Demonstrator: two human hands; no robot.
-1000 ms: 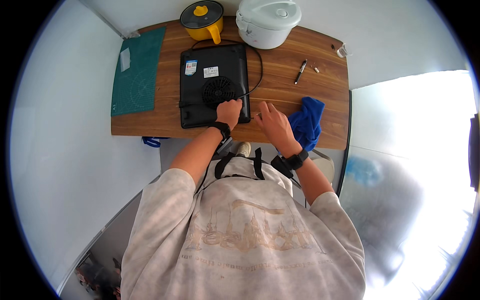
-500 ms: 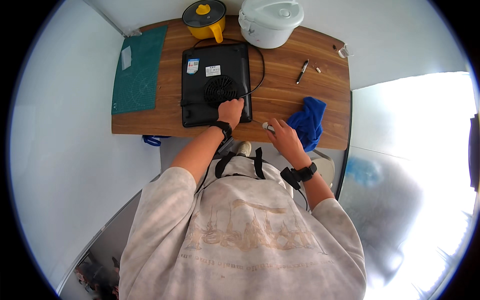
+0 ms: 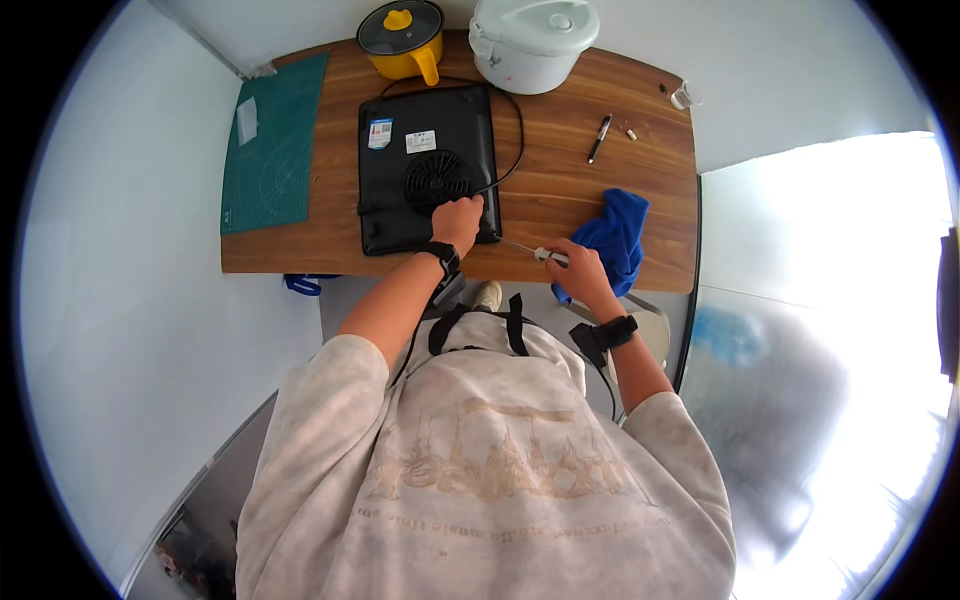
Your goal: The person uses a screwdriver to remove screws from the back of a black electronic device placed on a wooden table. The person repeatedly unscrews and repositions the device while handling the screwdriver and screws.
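A black induction cooker lies upside down on the table, its round fan grille and two stickers facing up. My left hand rests on its lower right part, just below the grille, with fingers curled closed. What they hold, if anything, is hidden; the black power cord runs up to them. To the right, my right hand grips the pale handle of a screwdriver. Its thin shaft points left, with the tip at the cooker's near right corner. A crumpled blue cloth lies beside my right hand.
A yellow pot with a dark lid and a white lidded pot stand at the back of the wooden table. On the left lies a green cutting mat. A black pen and a small clear cup are at the right.
My right hand has shifted slightly right and down, and the screwdriver's shaft now shows plainly, reaching the cooker's corner. The left hand stays in place on the cooker. The whole view has shifted a little.
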